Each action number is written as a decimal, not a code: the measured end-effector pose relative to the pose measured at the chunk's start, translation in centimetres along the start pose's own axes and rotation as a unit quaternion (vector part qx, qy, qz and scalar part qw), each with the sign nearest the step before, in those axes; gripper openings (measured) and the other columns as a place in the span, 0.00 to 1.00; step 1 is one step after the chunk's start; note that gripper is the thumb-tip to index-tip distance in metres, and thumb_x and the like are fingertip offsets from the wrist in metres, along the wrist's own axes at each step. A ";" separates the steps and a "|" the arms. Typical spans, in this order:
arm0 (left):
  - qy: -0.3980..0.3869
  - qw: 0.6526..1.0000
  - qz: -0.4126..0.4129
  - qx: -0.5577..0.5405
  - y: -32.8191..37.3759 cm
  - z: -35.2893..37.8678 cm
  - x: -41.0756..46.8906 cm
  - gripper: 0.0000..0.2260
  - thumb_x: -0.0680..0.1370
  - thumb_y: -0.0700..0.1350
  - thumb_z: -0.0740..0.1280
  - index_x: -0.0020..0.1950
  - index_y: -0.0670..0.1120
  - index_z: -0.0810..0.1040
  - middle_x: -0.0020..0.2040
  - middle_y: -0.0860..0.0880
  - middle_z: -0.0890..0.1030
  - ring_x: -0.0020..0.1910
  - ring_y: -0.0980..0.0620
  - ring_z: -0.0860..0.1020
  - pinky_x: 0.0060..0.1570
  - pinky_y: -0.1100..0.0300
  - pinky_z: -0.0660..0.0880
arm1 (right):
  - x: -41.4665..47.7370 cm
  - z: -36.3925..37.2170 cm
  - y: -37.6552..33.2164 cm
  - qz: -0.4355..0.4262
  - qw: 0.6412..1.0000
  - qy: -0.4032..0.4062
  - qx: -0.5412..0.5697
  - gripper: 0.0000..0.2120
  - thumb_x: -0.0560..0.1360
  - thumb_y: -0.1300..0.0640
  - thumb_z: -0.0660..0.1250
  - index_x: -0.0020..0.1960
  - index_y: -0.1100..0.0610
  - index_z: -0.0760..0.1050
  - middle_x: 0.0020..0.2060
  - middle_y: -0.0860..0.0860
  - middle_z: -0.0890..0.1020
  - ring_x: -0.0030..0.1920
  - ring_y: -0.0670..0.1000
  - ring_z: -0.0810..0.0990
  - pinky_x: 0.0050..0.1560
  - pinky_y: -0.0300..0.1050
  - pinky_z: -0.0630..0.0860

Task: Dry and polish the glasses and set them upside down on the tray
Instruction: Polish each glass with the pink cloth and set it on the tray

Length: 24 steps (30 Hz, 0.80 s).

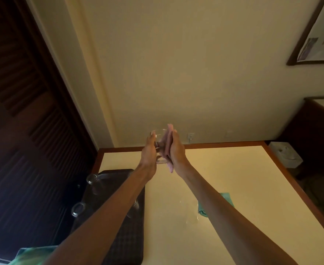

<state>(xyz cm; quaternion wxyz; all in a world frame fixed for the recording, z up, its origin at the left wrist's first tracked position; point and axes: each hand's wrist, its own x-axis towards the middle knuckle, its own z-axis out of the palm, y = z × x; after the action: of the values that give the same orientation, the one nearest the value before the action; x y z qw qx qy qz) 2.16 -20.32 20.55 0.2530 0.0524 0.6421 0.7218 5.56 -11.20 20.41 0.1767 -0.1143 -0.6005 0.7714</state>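
Two bare forearms reach up and forward, holding a clear glass (pixel 158 142) above the cream table (pixel 233 169). The left hand (pixel 148 152) cups the glass's side, thumb along it, and its other fingers are hidden. The right hand (pixel 176 150) is flat, fingers straight and together, pressing a soft pink cloth (pixel 167 142) to the glass. On the dark checked tray (pixel 123 245) stand blurred upturned glasses (pixel 78 209), partly behind the left arm. The right arm half covers a green cloth (pixel 226 197).
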 end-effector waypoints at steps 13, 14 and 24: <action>-0.005 1.000 0.007 0.017 2.4 -0.7 1.7 0.26 0.85 0.63 0.52 0.71 0.49 0.76 0.64 0.45 0.82 0.66 0.48 0.78 0.65 0.49 0.76 | 2.9 1.9 0.8 -0.187 0.942 0.032 -0.277 0.23 0.85 0.42 0.48 0.74 0.53 0.59 0.64 0.55 0.73 0.62 0.56 0.78 0.57 0.59 0.79; -0.007 1.000 0.016 0.024 2.3 -0.7 1.7 0.26 0.84 0.64 0.52 0.70 0.50 0.77 0.63 0.44 0.83 0.65 0.46 0.79 0.66 0.46 0.75 | 3.4 1.8 0.3 -0.157 0.956 0.042 -0.244 0.21 0.84 0.41 0.48 0.68 0.53 0.66 0.55 0.52 0.77 0.54 0.53 0.81 0.52 0.55 0.81; 0.086 0.991 0.072 0.079 4.5 -0.4 2.1 0.37 0.77 0.74 0.56 0.76 0.49 0.65 0.66 0.43 0.78 0.65 0.43 0.79 0.56 0.49 0.80 | 2.8 3.1 -0.5 -0.003 0.999 -0.033 -0.027 0.33 0.85 0.41 0.45 0.37 0.59 0.76 0.28 0.58 0.75 0.32 0.56 0.78 0.32 0.44 0.75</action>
<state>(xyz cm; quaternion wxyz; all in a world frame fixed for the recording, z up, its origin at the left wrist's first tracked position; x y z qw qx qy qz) -1.14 -19.98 24.27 0.1397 0.0562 0.7108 0.6871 1.83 -12.72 21.76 0.1556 -0.0915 -0.6273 0.7576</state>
